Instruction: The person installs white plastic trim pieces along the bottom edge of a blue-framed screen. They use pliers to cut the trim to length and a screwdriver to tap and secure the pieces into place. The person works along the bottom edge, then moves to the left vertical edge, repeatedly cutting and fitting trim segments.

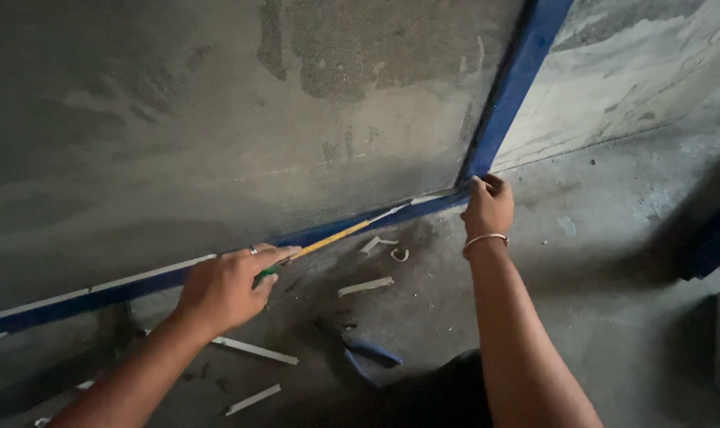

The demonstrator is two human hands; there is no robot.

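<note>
Rough grey concrete wall [217, 119] meets a dusty floor along a blue metal frame [336, 230]. Left hand [225, 289] clasps a yellow-shafted, green-handled screwdriver [328, 240], tip at the frame's bottom rail; right hand [487, 208] pinches the frame's corner.

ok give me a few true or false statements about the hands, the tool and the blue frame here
1. The left hand grips a yellow tool with a green handle. True.
2. The right hand rests flat on the floor. False: it sits at the corner of the blue frame.
3. The right wrist wears a thin bangle. True.
4. The floor is swept clean. False: white strip pieces lie scattered on it.
5. The tool's tip points away from the frame. False: it reaches along the frame's bottom edge.
</note>
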